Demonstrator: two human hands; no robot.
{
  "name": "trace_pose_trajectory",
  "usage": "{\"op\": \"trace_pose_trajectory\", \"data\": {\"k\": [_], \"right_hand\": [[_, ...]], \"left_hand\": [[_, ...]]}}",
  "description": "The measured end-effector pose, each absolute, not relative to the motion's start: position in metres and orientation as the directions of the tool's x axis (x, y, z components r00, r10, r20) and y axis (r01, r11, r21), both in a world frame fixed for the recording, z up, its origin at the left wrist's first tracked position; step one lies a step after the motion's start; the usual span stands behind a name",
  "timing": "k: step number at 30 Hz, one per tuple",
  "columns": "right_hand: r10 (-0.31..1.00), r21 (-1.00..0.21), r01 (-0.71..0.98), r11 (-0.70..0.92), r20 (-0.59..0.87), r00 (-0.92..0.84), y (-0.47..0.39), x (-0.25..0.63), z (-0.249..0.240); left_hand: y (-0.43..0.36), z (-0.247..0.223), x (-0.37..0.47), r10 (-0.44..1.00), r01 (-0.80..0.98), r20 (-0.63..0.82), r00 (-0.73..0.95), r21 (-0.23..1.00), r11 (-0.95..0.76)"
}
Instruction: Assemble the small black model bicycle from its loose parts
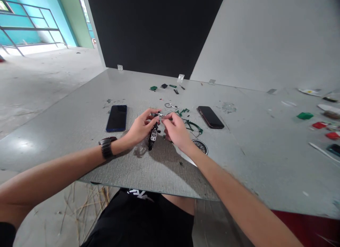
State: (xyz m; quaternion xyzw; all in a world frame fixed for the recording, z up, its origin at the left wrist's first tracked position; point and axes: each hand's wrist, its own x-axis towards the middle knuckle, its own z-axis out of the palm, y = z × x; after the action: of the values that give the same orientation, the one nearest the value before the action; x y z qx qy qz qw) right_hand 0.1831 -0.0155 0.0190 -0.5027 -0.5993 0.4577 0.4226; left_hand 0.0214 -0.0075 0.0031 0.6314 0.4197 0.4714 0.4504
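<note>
The miniature bicycle (153, 135) was between the left hand (142, 125), gripping its front end, and the right hand (176, 130), pinching a small silver part (161, 115) there, in what looked like an adjustment whose next move called for steady fingertip alignment, while a spoked wheel (204, 146) lay near the right hand.

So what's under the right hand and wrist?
Part of a spoked wheel shows just right of the wrist, on the grey tabletop; the arm hides the rest of it. Whatever lies directly beneath the right hand is covered and can't be seen.
</note>
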Motion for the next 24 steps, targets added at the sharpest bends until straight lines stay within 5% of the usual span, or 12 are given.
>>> {"op": "trace_pose_trajectory", "data": {"k": [5,9,12,16,24], "right_hand": [[0.857,-0.547,0.663,0.511,0.386,-0.341,-0.016,0.193,0.01],[0.824,-0.18,0.844,0.505,0.392,-0.409,-0.019,0.195,0.011],[0.839,-0.105,0.885,0.454,0.383,-0.385,-0.02,0.192,0.012],[0.859,-0.178,0.872,0.455,0.345,-0.378,-0.019,0.19,0.012],[0.911,-0.772,0.486,0.41,0.369,-0.183,-0.013,0.185,0.01]], "left_hand": [[-0.006,-0.002,0.021,0.945,0.086,0.264,0.192,0.955,-0.285],[-0.005,-0.006,0.021,0.935,0.074,0.285,0.212,0.949,-0.306],[-0.005,-0.005,0.021,0.929,0.095,0.303,0.212,0.94,-0.328],[-0.006,-0.005,0.021,0.93,0.103,0.302,0.211,0.939,-0.328],[-0.006,-0.003,0.022,0.937,0.121,0.291,0.196,0.941,-0.317]]}}
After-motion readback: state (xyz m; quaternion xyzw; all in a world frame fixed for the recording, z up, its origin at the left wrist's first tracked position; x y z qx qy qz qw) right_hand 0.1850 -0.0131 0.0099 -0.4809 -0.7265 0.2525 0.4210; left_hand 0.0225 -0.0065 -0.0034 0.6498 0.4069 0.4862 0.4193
